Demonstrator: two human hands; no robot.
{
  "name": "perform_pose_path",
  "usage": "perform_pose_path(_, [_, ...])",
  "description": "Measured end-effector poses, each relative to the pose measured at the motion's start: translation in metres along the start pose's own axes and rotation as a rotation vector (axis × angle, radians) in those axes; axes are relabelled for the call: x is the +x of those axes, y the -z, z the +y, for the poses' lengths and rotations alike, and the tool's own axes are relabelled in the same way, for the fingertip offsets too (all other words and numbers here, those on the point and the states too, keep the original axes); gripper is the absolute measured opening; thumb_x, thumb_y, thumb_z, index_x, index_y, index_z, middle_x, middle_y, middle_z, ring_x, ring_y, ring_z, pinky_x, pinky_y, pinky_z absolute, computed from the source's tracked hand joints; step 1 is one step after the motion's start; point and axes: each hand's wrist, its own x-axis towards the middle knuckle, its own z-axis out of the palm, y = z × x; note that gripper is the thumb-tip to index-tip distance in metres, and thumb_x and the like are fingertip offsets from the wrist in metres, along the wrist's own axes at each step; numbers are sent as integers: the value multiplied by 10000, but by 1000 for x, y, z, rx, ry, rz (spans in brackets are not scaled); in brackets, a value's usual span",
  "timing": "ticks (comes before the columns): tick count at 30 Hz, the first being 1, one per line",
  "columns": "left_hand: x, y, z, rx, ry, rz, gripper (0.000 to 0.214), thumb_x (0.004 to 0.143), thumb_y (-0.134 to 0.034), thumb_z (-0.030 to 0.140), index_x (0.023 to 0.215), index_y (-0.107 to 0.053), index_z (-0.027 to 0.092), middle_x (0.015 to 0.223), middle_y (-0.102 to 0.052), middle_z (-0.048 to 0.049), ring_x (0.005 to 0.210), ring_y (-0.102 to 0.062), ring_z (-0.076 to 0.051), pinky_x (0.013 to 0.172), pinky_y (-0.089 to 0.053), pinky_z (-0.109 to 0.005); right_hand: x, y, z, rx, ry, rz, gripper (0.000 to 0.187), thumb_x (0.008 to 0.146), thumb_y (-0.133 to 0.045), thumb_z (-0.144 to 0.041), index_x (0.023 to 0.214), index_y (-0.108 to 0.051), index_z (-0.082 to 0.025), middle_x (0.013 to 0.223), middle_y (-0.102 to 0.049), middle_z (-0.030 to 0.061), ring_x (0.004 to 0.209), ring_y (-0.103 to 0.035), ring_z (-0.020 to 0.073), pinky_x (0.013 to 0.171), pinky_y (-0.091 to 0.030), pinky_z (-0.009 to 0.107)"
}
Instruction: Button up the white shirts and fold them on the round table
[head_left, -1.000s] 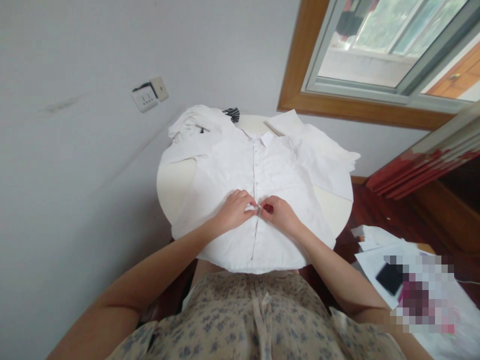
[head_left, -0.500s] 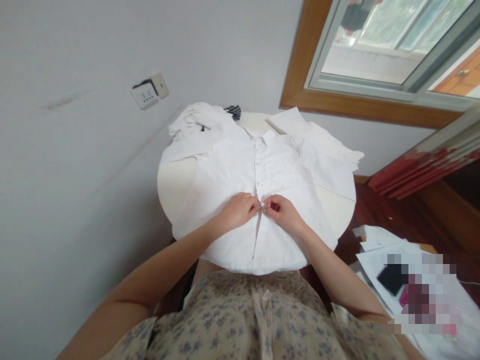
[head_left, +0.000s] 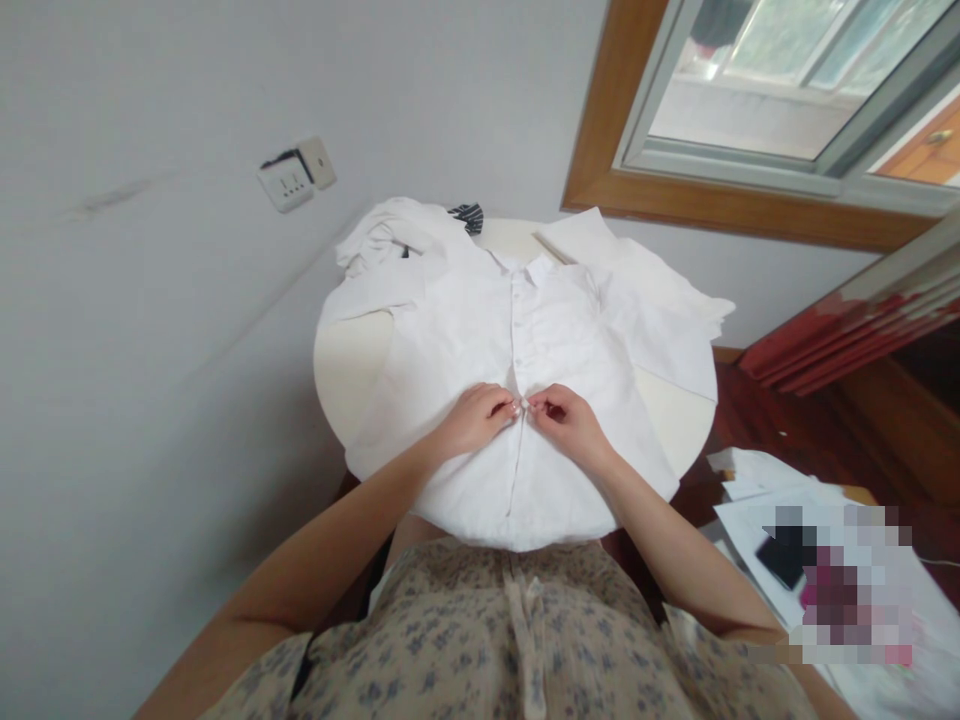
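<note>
A white button-up shirt lies face up on a small round cream table, collar at the far side and hem hanging over the near edge. My left hand and my right hand meet at the shirt's button placket, a little below its middle. Both hands are closed in a pinch on the two front edges of the shirt, fingertips almost touching. The button between them is too small to make out.
A crumpled white garment with a dark striped piece lies at the table's far left. A wall socket is on the grey wall. A wood-framed window is at right. Papers and a black phone lie low right.
My hands stay pinched on the placket and have shifted slightly up the shirt. The camera view has drifted a little.
</note>
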Motion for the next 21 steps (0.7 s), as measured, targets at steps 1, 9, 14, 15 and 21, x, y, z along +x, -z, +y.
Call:
perform_pose_path(1, [0, -1, 0, 11, -6, 4, 196, 873, -451, 268, 773, -599, 186, 790, -634, -17, 791, -554, -152, 769, -408, -283, 0, 0, 0, -4, 8, 11, 148, 783, -560, -223, 877, -671, -194, 765, -571, 13, 699, -527, 120, 620, -416, 235])
perform_pose_path(9, [-2, -5, -6, 54, -41, 11, 197, 888, -417, 256, 801, -580, 189, 808, -616, -22, 819, -541, -158, 793, -404, -294, 1, -6, 7, -12, 58, -24, 170, 769, -569, -177, 897, -678, -203, 728, -562, 3, 657, -510, 109, 592, -402, 223])
perform_pose_path(14, [0, -6, -9, 28, -32, 13, 190, 882, -421, 252, 804, -583, 191, 825, -624, -19, 828, -539, -161, 802, -401, -299, 0, -5, 3, -7, 20, -24, 163, 766, -560, -181, 879, -676, -197, 739, -588, 6, 650, -520, 109, 596, -412, 225])
perform_pose_path(15, [0, -6, -10, 20, -32, 12, 193, 882, -420, 253, 803, -585, 190, 826, -625, -19, 828, -540, -161, 802, -401, -299, 0, -4, 2, -2, 13, -27, 167, 765, -556, -177, 881, -674, -193, 744, -593, 6, 651, -524, 109, 600, -416, 225])
perform_pose_path(21, [2, -6, -11, -20, -15, 11, 202, 875, -419, 242, 789, -593, 186, 808, -624, -16, 815, -543, -154, 792, -402, -290, -2, -3, -1, 0, -6, -31, 171, 767, -545, -183, 881, -672, -180, 774, -624, 17, 657, -542, 112, 613, -433, 231])
